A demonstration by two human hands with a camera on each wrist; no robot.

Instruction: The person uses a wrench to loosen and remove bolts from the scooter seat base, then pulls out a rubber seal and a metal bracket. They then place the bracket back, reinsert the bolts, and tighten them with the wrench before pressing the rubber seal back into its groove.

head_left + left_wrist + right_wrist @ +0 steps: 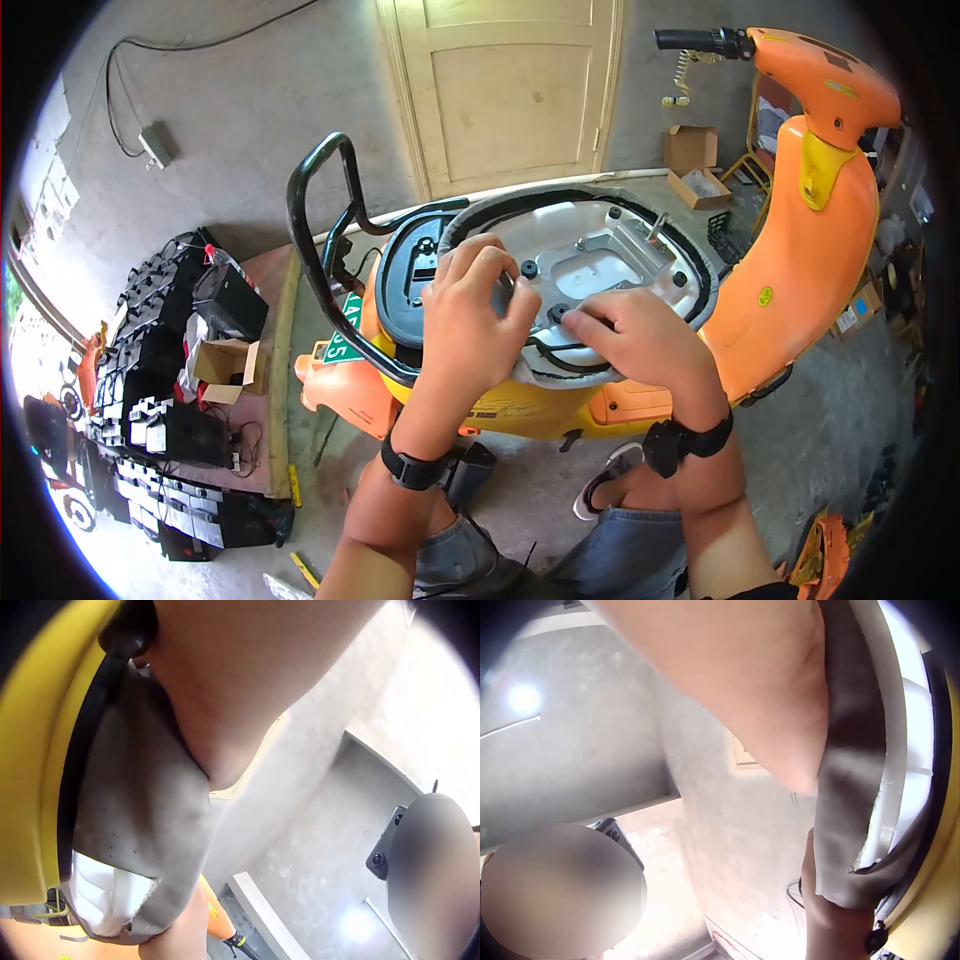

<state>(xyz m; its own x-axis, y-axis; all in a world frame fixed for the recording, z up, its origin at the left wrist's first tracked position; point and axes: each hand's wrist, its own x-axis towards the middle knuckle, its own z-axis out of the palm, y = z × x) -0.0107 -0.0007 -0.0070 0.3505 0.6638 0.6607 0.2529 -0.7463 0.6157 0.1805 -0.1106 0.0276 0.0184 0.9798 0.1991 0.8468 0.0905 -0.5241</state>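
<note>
An upturned scooter seat [560,225] lies on the orange and yellow scooter [780,320], its pale plastic underside facing up. A dark fabric seat cover [142,787] wraps its side, and white plastic shows past the cover's edge in both wrist views. My left hand [478,315] holds the seat cover at the near left rim, fingers bent and thumb toward the inside. Farther right along the near rim, my right hand [645,335] grips the cover, its thumb beside a black rubber foot [559,313]. The fingertips are partly hidden by the hands.
A black grab rail [345,180] rises left of the seat, beside a dark open compartment [410,275]. Stacked black batteries [150,330] and an open cardboard box [228,368] stand at the left. Behind the scooter is a closed door [515,90].
</note>
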